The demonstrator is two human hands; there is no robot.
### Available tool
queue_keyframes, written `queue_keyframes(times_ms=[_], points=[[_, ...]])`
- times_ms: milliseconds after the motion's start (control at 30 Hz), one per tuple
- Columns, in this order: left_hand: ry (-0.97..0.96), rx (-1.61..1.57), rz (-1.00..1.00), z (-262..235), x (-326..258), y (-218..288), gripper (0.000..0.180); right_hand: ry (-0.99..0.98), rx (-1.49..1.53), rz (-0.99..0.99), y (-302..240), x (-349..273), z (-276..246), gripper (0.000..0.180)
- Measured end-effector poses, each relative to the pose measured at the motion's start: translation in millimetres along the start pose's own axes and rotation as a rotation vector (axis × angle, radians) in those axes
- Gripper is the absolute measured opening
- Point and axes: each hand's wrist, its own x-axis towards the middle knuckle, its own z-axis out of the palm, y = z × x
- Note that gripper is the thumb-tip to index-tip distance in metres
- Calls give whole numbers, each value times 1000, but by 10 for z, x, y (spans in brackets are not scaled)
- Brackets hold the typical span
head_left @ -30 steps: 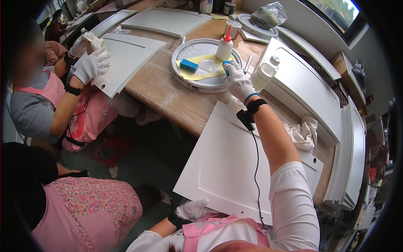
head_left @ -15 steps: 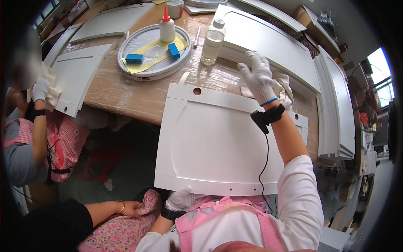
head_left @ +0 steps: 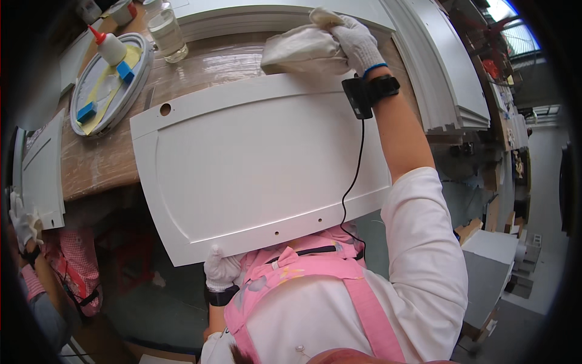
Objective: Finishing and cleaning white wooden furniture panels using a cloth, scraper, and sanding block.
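The white cabinet door panel (head_left: 254, 164) lies face up with its far edge propped on the wooden workbench (head_left: 206, 64) and its near edge over the person's lap, a slant that seems to bring the whole face within reach. The left hand (head_left: 219, 270), in a white knit glove, is curled around the panel's near edge from below, apparently steadying it there. The right hand (head_left: 354, 42), gloved the same way, is closed on a pale cloth (head_left: 297, 48) bunched at the panel's far right edge, where it touches the panel and the bench; a black wrist band (head_left: 373, 91) with a cable trailing down the arm sits just below the glove. Far left on the bench, a round grey tray (head_left: 138, 79) keeps small supplies together: a white squeeze bottle with a red nozzle (head_left: 109, 47), a yellow sheet and two small blue blocks (head_left: 124, 71). Just right of it stands a clear plastic cup (head_left: 167, 33) of liquid. No readable label shows on any of them. More white panels (head_left: 424, 60) are stacked at the far right. At the left edge another person's gloved hand (head_left: 24, 221) is at a separate white panel (head_left: 42, 176).
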Motion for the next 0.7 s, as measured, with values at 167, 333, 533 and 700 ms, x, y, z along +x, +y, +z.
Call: queue_keyframes(times_ms=[167, 333, 533, 700], points=[[-24, -2, -80, 105, 21, 40, 58, -86, 159, -316, 125, -1051, -1868, 30], [80, 97, -56, 74, -12, 53, 62, 130, -83, 205, 387, -2198, -2284, 29], [159, 154, -87, 136, -23, 29, 63, -70, -981, 61, 924, -3274, -1628, 28], [142, 225, -42, 139, 15, -4, 61, -10, -1112, 9, 1145, -3465, -1267, 22]])
